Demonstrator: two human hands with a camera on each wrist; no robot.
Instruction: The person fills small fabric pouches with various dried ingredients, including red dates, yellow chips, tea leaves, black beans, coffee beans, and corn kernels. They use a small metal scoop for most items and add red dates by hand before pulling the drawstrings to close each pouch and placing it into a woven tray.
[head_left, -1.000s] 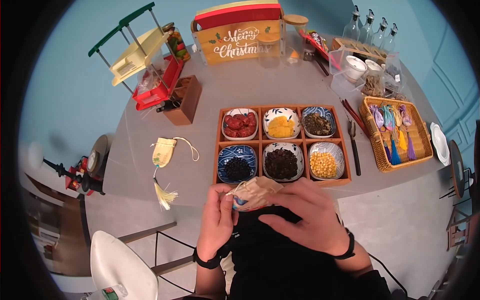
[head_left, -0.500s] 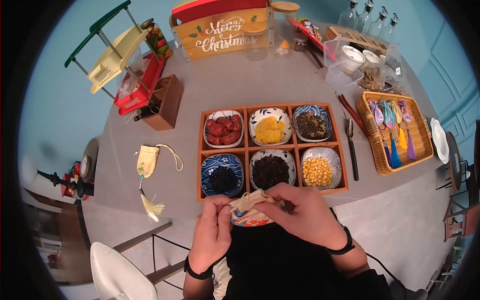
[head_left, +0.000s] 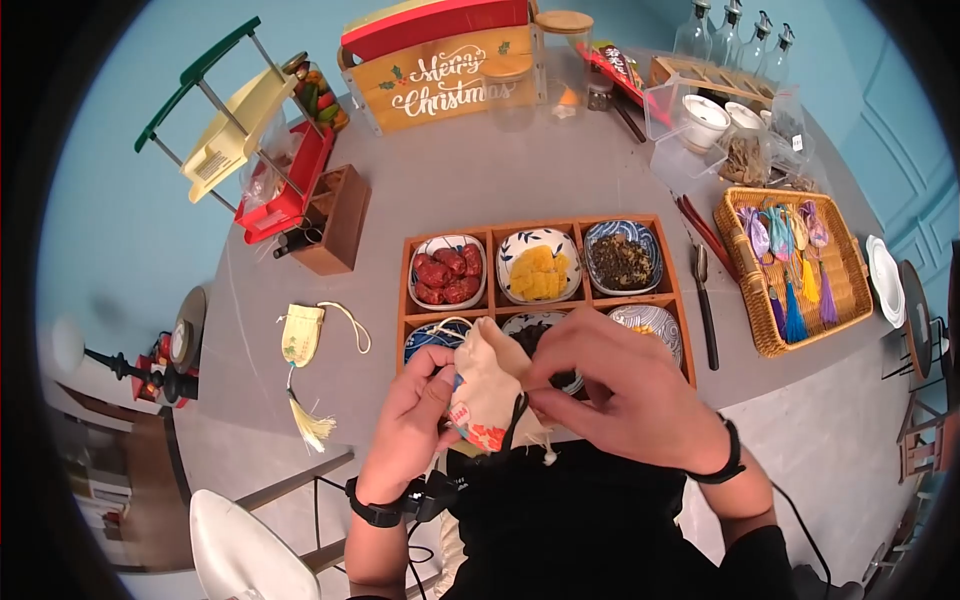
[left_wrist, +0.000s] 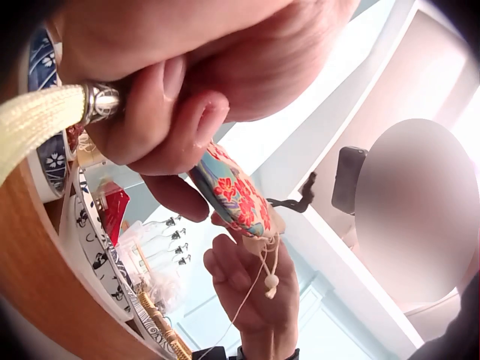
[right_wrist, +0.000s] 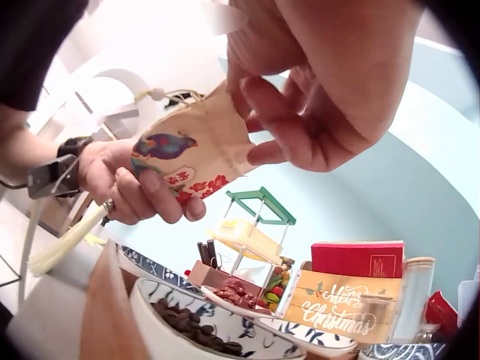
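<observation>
My left hand [head_left: 405, 425] grips a small cream drawstring pouch [head_left: 487, 385] printed with red flowers and a blue bird. The pouch is tilted up in front of my body, overlapping the front row of bowls in the head view. At its gathered mouth, the curled fingers of my right hand [head_left: 630, 400] pinch the cloth edge. A cream tassel [left_wrist: 45, 116] with a silver cap [left_wrist: 101, 101] hangs by the left fingers. Thin cords with a bead [left_wrist: 271, 282] dangle from the pouch's mouth in the left wrist view. What lies inside the pouch is hidden.
A wooden divided tray [head_left: 590, 300] holds bowls of red dates [head_left: 447, 275], yellow pieces [head_left: 540, 273], dried leaves [head_left: 622, 262] and more. Another tasselled pouch [head_left: 302, 335] lies left. A black-handled spoon [head_left: 708, 320] and a wicker basket [head_left: 850, 290] of sachets stand right.
Both hands have lifted the pouch and turned it from lying flat to standing tilted, nearer the tray. My right fingers have shifted to its mouth. The head view has swung slightly.
</observation>
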